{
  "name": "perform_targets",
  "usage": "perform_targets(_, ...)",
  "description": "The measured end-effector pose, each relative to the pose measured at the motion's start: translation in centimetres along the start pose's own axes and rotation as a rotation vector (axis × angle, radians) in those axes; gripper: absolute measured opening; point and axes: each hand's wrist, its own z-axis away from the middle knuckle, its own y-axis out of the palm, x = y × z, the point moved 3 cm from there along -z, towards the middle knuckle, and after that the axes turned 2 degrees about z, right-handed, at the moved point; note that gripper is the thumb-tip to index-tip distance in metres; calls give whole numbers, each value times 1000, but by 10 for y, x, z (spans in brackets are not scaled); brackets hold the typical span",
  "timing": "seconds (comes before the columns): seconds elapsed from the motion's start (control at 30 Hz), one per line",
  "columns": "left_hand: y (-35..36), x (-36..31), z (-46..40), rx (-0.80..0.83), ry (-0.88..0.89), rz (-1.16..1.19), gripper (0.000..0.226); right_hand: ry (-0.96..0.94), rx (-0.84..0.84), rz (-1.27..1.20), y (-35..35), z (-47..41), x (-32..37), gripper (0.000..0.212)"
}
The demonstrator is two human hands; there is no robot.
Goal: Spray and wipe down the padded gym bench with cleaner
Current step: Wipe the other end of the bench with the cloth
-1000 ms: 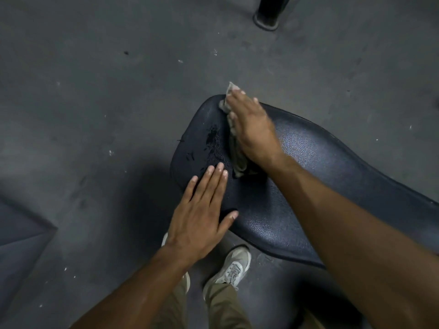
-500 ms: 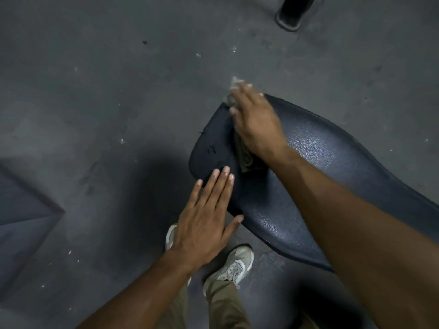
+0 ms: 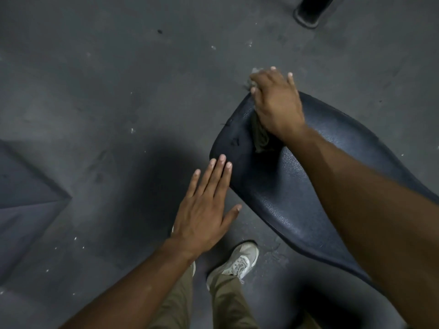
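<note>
The dark blue padded bench (image 3: pixel 294 200) runs from the centre toward the lower right, with its rounded end pointing up-left. My right hand (image 3: pixel 276 104) presses a greyish cloth (image 3: pixel 260 136) against the far end of the pad; the cloth shows below my palm and pokes out past my fingertips. My left hand (image 3: pixel 204 210) hovers flat with fingers spread, its fingertips at the near-left edge of the pad, holding nothing. No spray bottle is in view.
Grey speckled floor (image 3: pixel 118 79) surrounds the bench. A black post base (image 3: pixel 308 13) stands at the top right. A dark slanted panel (image 3: pixel 26 198) lies at the left edge. My shoes (image 3: pixel 237 260) stand just below the bench.
My right hand has pushed the cloth farther toward the far end of the pad. My left hand has slid off the pad surface to its near-left edge.
</note>
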Motion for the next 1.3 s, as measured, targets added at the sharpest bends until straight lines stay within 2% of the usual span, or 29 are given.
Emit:
perform_targets(0.13, -1, -4, 6, 9, -21, 39, 86, -360, 195, 65, 13, 22, 33, 42)
perform_targets(0.2, -1, -8, 12, 14, -20, 53, 86, -434, 223, 62, 12, 39, 33, 44)
perform_targets(0.33, 9, -25, 29, 25, 23, 92, 89, -401, 166, 167, 5, 52, 14, 47)
perform_targets(0.5, 25, -39, 37, 7, -38, 154, 88, -206, 24, 146, 13, 42, 38, 42)
perform_targets(0.57, 31, -41, 36, 2, -53, 156, 87, -297, 73, 129, 22, 44, 48, 41)
perform_targets(0.67, 38, -46, 39, -16, -107, 161, 86, -534, 178, 112, 29, 63, 52, 42)
perform_targets(0.73, 38, -52, 41, -6, -150, 179, 86, -595, 216, 103, 22, 81, 44, 44)
perform_targets(0.9, 39, -57, 49, -28, -218, 194, 85, -500, 144, 156, 5, 103, 7, 49)
perform_targets(1.03, 44, -49, 47, -25, -274, 202, 85, -342, 51, 80, 16, 89, 27, 45)
perform_targets(1.2, 39, -30, 49, -6, -328, 202, 85, -535, 112, 105, 31, 108, 46, 43)
perform_targets(1.3, 23, -16, 42, -34, -330, 212, 84, -546, 122, 102, 26, 143, 27, 45)
